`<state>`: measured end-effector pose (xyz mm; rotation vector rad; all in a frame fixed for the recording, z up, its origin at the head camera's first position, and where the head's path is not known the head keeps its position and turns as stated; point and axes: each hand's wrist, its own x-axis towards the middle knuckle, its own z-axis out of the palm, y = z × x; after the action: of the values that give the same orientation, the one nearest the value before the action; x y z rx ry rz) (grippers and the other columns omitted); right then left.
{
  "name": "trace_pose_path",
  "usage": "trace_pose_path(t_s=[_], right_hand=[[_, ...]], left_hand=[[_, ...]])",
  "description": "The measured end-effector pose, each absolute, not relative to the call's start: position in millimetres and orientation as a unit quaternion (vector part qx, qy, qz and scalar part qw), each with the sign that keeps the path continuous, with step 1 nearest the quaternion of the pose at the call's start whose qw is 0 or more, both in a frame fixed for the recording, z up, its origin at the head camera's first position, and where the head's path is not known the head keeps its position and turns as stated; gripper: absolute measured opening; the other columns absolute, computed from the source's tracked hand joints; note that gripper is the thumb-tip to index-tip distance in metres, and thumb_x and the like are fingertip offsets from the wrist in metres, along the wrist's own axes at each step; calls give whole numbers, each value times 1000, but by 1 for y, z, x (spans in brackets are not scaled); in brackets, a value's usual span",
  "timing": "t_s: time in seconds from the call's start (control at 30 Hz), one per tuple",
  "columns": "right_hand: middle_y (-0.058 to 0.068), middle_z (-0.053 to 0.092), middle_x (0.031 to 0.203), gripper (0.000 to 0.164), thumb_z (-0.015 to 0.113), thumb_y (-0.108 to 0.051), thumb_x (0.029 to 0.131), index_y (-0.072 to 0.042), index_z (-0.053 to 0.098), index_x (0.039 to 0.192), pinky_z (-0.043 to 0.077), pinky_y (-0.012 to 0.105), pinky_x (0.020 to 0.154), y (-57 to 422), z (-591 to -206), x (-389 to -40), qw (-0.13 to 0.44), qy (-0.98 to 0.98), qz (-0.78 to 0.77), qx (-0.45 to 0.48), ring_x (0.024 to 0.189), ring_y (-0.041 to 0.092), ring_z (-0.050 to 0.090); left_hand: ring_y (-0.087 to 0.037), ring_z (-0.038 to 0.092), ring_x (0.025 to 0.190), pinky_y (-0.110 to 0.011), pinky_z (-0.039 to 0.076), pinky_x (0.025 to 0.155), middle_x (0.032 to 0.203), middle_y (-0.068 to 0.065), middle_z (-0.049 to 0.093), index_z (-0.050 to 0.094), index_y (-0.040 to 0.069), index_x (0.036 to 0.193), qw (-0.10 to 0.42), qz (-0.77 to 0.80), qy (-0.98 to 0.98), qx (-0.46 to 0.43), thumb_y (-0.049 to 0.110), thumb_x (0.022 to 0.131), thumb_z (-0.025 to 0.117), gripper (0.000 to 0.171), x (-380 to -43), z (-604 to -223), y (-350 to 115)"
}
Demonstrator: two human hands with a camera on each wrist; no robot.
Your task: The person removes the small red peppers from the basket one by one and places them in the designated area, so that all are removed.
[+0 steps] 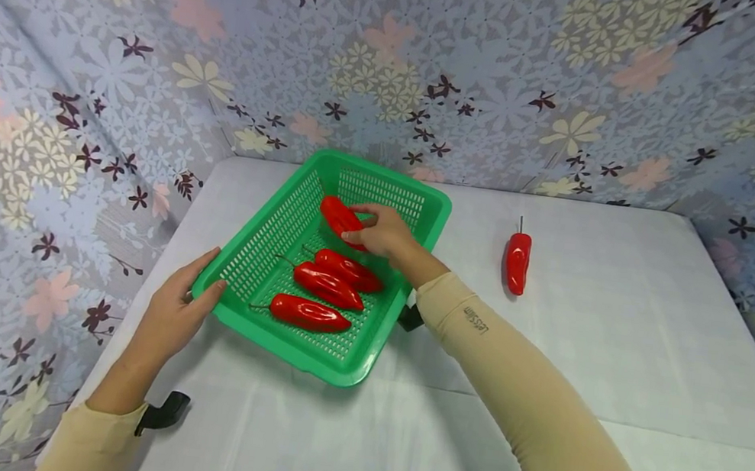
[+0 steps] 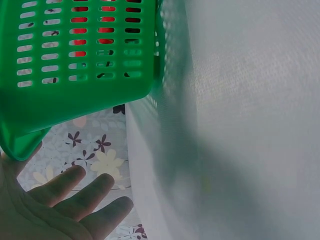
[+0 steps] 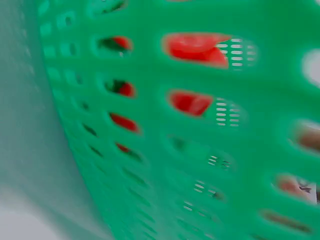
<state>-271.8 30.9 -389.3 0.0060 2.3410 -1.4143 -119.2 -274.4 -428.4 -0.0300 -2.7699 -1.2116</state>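
Note:
Inside the green plastic basket point(image 1: 269, 343), my right hand point(image 1: 389, 237) grips a red pepper point(image 1: 337, 214) near the far side, its stem pointing away from me. Three more red peppers, including the nearest pepper point(image 1: 310, 314), lie side by side on the basket floor. At the basket's left corner, my left hand point(image 1: 169, 313) pinches the rim, thumb on top. The left wrist view shows its other fingers point(image 2: 85, 197) spread below the rim. In the right wrist view the slotted basket wall point(image 3: 150, 75) fills the picture and mostly hides the right hand.
To the right of the basket, a single red pepper point(image 1: 516, 263) lies on the white-covered table point(image 1: 616, 330), stem pointing away. Flower-patterned fabric point(image 1: 394, 76) rises behind the table and along its left side.

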Motion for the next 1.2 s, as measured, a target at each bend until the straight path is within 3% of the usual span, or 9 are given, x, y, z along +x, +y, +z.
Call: trace_pose_path(t_s=[0.3,0.43,0.77,1.2], right_hand=[[10,56,132,58,79,-18,90,-23,58,143,53,44,91,54,-360,-264,178,820,-543,-12,112,27,58],[11,57,133,58,79,-17,89,-23,58,143,54,41,89,69,-352,-259,166,821,-546,-8,112,27,58],[13,55,134,62,79,-16,89,-19,55,146,55,41,88,122,-343,-257,125,824,-553,4,116,29,56],[13,51,141,67,77,-23,91,-22,49,151,54,46,89,193,-346,-241,103,829,-543,77,124,33,50]], left_hand=[[-40,39,135,-68,39,98,155,-19,39,36,16,158,53,-407,-912,-3,37,104,53,61,-116,-427,-273],[-41,39,135,-69,38,98,154,-20,39,36,16,158,53,-402,-914,-3,36,104,53,60,-114,-427,-272],[-45,35,138,-72,34,99,155,-21,38,35,18,159,54,-389,-920,3,38,104,52,60,-112,-423,-269],[-45,36,137,-70,34,99,155,-22,38,35,18,159,55,-385,-921,2,36,105,52,59,-111,-424,-268]])
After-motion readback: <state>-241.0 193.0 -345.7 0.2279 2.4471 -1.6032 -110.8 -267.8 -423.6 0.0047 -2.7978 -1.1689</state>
